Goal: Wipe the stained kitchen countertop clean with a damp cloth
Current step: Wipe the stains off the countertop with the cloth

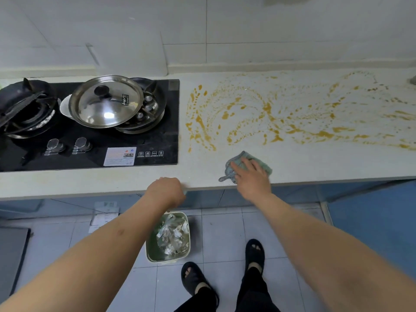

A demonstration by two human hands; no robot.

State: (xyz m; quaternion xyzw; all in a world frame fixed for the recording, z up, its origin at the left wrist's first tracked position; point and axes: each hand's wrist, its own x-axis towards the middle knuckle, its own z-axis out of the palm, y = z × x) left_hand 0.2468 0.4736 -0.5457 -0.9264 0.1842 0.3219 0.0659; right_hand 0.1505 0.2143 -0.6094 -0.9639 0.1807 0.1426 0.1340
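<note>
Black trousers (252, 293); black slippers (255, 256) (open-toed)

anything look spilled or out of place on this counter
Yes: orange-yellow stains swirl across the countertop right of the stove, not yet wiped. The steel lid also sits askew, shifted left off the pan beneath it.

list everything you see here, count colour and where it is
countertop: 1, off-white, across the middle
stains: many, orange-yellow, countertop right of hob
cloth: 1, green and grey, under right hand
hob: 1, black, left
steel lid: 1, silver, over the right burner
dark pan: 1, black, left burner
knobs: 2, silver, hob front
bin: 1, pale green, floor
slippers: 2, black, floor
left hand: 1, curled, at the countertop's front edge
right hand: 1, fingers flat on the cloth
</note>
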